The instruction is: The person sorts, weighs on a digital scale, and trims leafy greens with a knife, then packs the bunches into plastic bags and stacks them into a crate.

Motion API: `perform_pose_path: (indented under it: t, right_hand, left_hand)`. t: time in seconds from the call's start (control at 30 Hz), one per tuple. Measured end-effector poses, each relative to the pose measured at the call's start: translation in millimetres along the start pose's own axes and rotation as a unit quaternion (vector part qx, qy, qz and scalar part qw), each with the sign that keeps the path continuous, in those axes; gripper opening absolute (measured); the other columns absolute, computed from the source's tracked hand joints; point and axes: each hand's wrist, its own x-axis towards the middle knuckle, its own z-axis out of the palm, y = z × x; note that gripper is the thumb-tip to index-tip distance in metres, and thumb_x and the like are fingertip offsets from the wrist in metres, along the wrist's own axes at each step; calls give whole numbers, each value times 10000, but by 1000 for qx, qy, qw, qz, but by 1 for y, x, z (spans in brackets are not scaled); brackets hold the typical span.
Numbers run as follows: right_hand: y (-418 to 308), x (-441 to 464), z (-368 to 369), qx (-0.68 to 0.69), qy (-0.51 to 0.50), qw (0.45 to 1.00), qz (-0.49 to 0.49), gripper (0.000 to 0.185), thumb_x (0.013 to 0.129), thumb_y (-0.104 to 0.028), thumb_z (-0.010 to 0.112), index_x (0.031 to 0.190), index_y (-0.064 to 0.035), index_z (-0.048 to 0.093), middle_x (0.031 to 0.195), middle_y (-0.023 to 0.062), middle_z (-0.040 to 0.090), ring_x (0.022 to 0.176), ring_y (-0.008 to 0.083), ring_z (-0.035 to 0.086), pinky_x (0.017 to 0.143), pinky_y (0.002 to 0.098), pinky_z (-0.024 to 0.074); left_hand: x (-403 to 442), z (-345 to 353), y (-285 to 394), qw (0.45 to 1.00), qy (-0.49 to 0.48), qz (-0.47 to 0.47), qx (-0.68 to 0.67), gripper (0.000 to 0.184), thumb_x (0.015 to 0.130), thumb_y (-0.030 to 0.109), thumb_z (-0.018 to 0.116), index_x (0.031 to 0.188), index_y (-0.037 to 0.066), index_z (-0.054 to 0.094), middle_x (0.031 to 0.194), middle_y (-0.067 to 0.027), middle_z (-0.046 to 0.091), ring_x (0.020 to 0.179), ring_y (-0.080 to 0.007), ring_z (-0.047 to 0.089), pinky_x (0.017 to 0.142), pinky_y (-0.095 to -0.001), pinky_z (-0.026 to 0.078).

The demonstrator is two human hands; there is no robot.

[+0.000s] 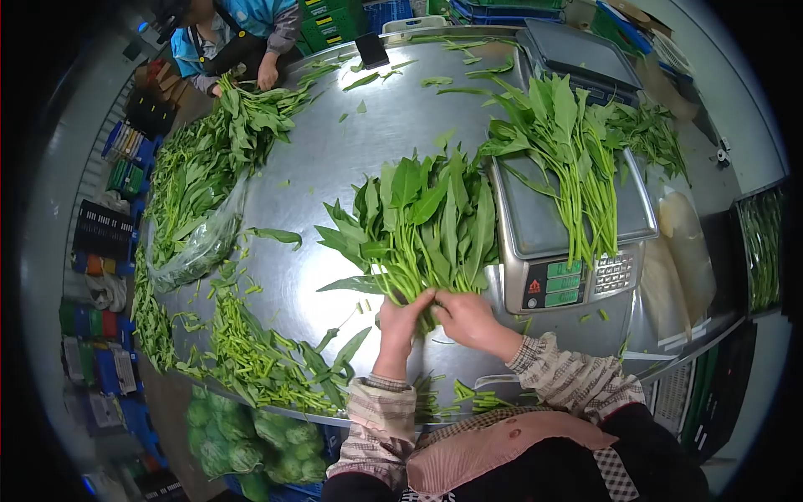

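Observation:
Both hands are closed round the stem ends of a bunch of leafy greens (pixel 418 209), whose leaves point away over the metal table (pixel 322 180). My left hand (pixel 401 322) grips the stems from the left, and my right hand (pixel 473 318) holds them from the right, the fingertips of both close together. Just right of the bunch stands a digital scale (pixel 544 284), with more long-stemmed greens (pixel 577 167) lying across its plate. Cut stem pieces (pixel 251 351) are scattered at the near left.
A large heap of greens (pixel 196 184) with clear plastic (pixel 201 251) fills the table's left side. Another person (pixel 238 42) handles greens at the far left. A second scale (pixel 577 54) stands at the back right; plastic bags (pixel 686 259) lie at the right.

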Motion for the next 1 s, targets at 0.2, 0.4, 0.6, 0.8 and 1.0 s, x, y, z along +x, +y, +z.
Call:
perform_pose_path:
  t: [0.2,0.4,0.6,0.8,1.0]
  right_hand:
    - [17,1,-1,29,45,999,0,175,861,-156,536,905,-46,665,805,212,652,754,402,635,695,499,505]
    - [21,8,12,15,-54,998,1,274,875,-86,501,1080,39,633,747,184,672,650,281,664,614,371,525]
    - [-10,6,-8,231,-197,946,118,437,933,-91,439,1357,15,465,748,89,672,473,126,543,488,275,484]
    - [11,15,-18,166,-78,976,121,390,891,-118,494,1248,28,557,739,217,658,598,252,661,655,369,535]
    - [1,10,17,-4,-6,999,-37,222,819,-203,650,981,-54,620,741,167,661,714,365,651,655,463,507]
  left_hand:
    - [18,-22,-17,996,40,-61,42,203,794,6,666,980,-73,654,848,-120,692,702,-192,673,606,-300,532]
    - [12,-17,-14,997,9,-56,-50,196,791,12,680,972,-57,656,850,-105,683,722,-180,655,634,-287,517]
    - [11,-28,-7,996,4,-61,-68,279,738,-42,706,1003,-87,629,875,-148,684,739,-208,667,663,-307,540]
    - [-2,-54,22,983,-18,-66,-169,335,725,-63,693,1044,-95,600,928,-185,677,784,-248,689,704,-334,572]
    - [0,-47,5,982,-68,-71,-159,363,703,-92,703,1051,-54,610,959,-135,675,822,-225,675,745,-320,559]
